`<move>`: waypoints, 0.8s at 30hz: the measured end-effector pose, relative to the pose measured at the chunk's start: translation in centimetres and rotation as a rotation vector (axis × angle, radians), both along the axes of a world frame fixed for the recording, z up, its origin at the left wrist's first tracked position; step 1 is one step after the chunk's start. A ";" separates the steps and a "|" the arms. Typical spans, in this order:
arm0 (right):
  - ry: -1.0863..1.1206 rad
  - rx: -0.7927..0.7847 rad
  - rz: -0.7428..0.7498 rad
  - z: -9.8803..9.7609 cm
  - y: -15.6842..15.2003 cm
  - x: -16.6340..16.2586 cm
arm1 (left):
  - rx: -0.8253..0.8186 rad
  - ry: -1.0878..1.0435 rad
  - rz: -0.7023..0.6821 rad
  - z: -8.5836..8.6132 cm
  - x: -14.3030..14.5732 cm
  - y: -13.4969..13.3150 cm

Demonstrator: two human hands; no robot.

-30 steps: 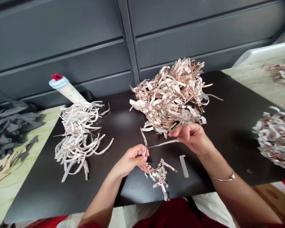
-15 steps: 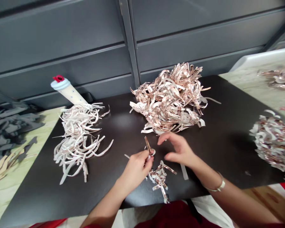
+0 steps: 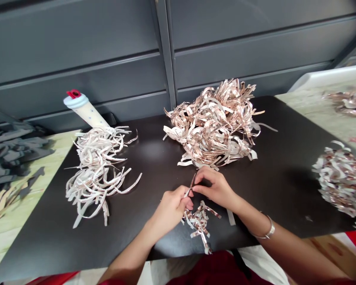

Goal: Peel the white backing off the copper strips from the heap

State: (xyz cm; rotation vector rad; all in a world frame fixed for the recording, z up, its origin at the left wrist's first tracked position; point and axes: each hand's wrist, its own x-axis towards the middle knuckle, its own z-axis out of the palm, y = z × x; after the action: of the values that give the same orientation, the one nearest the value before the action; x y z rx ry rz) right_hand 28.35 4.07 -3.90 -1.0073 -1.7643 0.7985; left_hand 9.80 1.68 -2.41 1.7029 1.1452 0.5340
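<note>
My left hand (image 3: 172,206) is closed, pinching a narrow shiny rose-gold and white strip (image 3: 190,185) above the black tabletop. The thumb and fingertips of my right hand (image 3: 216,187) meet at the same strip, close by the left fingers. Below my hands lies a small heap of short, curled strip pieces (image 3: 200,225), partly covered by my left hand. A large tangled pile of rose-gold strips (image 3: 215,126) rests just beyond my hands. Off to the left sits a looser pile of white-sided strips (image 3: 99,174).
A pale bottle with a red-topped lid (image 3: 87,111) leans behind the white pile. At the right is a dense heap of crinkled strips (image 3: 342,182). Dark grey scraps (image 3: 14,158) lie far left. A grey panelled wall (image 3: 106,43) borders the back of the black board (image 3: 142,158).
My right hand has moved left and closed its fingers at the strip; before, it was open and apart. My left hand still holds the strip. The camera view shifted slightly.
</note>
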 end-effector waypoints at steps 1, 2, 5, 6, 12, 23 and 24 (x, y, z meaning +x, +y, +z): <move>0.022 0.003 -0.027 -0.1 0.1 0.2 | -0.026 -0.026 0.014 -0.1 -0.1 0.0; 0.039 0.004 -0.048 -0.2 0.1 0.4 | -0.054 -0.050 0.029 -0.2 -0.1 0.1; 0.081 0.041 -0.014 -0.4 -0.3 0.5 | -0.140 -0.094 0.053 -0.1 -0.2 0.2; 0.087 0.068 0.023 -0.5 -0.6 0.5 | -0.154 -0.089 0.044 0.1 -0.2 0.2; -0.026 0.132 0.158 -0.4 -1.7 -0.7 | -0.009 0.089 -0.018 0.9 -0.3 0.3; -0.185 0.245 0.238 0.5 -1.5 -0.3 | -0.086 -0.216 0.144 0.0 -0.4 0.6; -0.178 0.238 0.237 0.6 -1.3 0.1 | -0.135 -0.255 0.148 -0.1 -0.4 0.6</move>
State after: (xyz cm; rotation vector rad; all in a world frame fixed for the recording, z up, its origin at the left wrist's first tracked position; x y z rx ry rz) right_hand 28.41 2.72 -3.33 -0.7387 -2.1045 0.6370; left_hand 9.35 2.31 -2.54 1.3971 1.1002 0.7275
